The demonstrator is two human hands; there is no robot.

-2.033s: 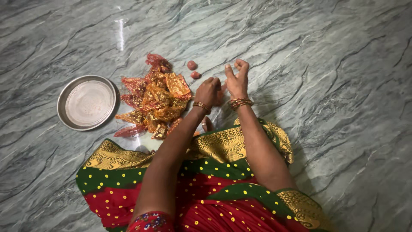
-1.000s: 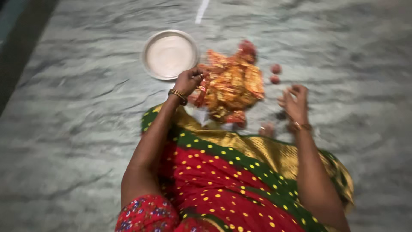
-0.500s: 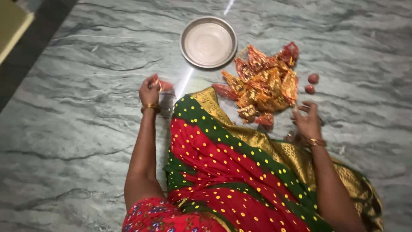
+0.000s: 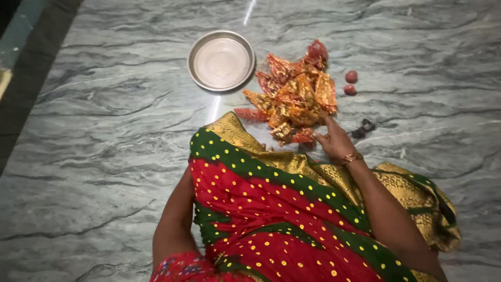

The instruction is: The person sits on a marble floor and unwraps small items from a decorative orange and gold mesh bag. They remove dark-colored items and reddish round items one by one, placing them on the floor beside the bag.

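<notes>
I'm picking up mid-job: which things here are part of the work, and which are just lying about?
In the work:
right hand, reaching into the pile
pile of shiny red and gold wrappers
two small red balls beside it

Lying about:
round steel plate, left of the pile
small dark object on the floor, untouched

The left hand is hidden behind the red cloth.

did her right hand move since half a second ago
Yes. The right hand went from hovering to the right of the wrapper pile, below the two small red balls, to touching the pile's lower edge.
</notes>
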